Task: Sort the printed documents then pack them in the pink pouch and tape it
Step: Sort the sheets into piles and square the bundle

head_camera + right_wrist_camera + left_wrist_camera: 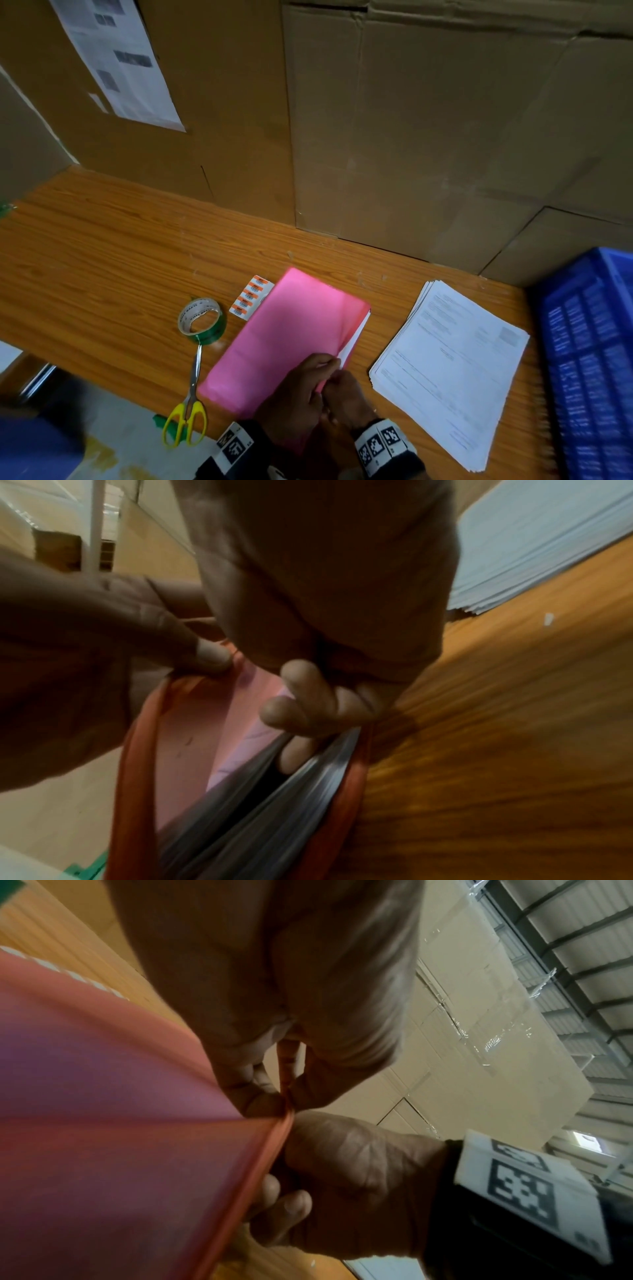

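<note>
Pouch mid-counter, tape and scissors left, labels behind-left, papers right, crate far right.

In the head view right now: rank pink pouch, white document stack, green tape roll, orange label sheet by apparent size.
1. White document stack and flat pink pouch: look alike; hands hide part of the pouch.
2. Green tape roll
3. Orange label sheet, only slightly smaller.

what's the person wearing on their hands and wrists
Both hands are bare, no gloves. The left hand and the right hand each end in a dark sleeve or cuff, with a white block on the wrist printed with black square fiducial markers.
</note>
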`<action>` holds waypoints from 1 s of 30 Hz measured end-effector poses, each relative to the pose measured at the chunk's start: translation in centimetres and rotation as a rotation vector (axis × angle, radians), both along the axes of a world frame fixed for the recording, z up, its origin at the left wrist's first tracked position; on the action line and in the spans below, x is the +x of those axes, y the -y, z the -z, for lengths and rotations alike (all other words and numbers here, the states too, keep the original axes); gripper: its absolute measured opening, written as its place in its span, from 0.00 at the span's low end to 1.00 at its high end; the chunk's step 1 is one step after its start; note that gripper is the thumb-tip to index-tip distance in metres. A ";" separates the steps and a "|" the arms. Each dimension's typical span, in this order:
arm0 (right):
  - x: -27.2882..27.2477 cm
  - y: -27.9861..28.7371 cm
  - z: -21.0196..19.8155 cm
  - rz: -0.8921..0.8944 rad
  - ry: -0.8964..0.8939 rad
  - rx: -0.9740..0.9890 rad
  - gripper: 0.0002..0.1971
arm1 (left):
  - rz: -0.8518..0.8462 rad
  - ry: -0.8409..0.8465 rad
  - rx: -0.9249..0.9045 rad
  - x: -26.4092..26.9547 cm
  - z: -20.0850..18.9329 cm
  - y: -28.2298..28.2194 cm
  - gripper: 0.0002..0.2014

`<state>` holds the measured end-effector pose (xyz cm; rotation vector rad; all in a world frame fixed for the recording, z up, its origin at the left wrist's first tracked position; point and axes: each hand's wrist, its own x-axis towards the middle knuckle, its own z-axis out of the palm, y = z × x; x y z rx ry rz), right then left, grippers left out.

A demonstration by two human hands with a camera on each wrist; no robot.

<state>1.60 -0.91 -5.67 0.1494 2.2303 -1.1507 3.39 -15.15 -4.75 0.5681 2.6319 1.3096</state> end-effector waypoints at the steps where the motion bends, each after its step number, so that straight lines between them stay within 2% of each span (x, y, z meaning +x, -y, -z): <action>1: -0.1 0.4 0.0 0.003 -0.006 -0.015 0.08 | 0.001 0.009 0.007 0.0 -0.1 0.0 0.32; 3: 0.0 0.6 -1.1 -0.114 -0.076 0.032 0.12 | 0.018 0.040 0.024 -0.2 -0.6 0.2 0.32; 5: 0.4 0.1 -2.0 -0.144 -0.122 0.043 0.10 | 0.094 0.066 0.072 -0.8 -1.2 0.8 0.29; 7: 0.8 -1.3 -1.8 -0.077 -0.169 0.003 0.08 | 0.189 0.101 0.069 -1.8 -1.9 1.5 0.22; 9: 1.2 -3.9 -1.5 0.000 -0.197 0.038 0.05 | 0.190 0.129 -0.050 -3.0 -2.6 2.3 0.18; 10: 1.5 -5.7 -1.3 0.080 -0.216 0.066 0.07 | 0.159 0.118 -0.091 -3.6 -2.9 2.5 0.17; 12: 2.2 -9.5 -1.0 0.342 -0.307 0.144 0.13 | 0.107 0.091 -0.033 -4.9 -3.5 2.1 0.16; 15: 4.3 -15.7 -0.2 0.707 -0.432 0.329 0.08 | 0.141 0.151 0.092 -6.5 -3.9 0.2 0.15; 16: 5.0 -17.4 0.5 0.797 -0.422 0.401 0.09 | 0.171 0.172 0.106 -6.8 -4.2 -0.7 0.13; 18: 5.9 -20.0 1.8 0.900 -0.320 0.489 0.24 | 0.212 0.198 0.145 -7.4 -4.5 -2.5 0.10; 20: 5.9 -21.4 2.8 0.958 -0.236 0.482 0.29 | 0.225 0.223 0.173 -7.9 -4.7 -4.4 0.10; 25: 4.6 -23.4 3.0 1.022 -0.275 0.366 0.17 | 0.206 0.221 0.153 -8.6 -4.0 -8.4 0.12; 30: 4.8 -24.7 2.8 1.069 -0.245 0.349 0.15 | 0.176 0.210 0.095 -8.4 -3.4 -11.2 0.12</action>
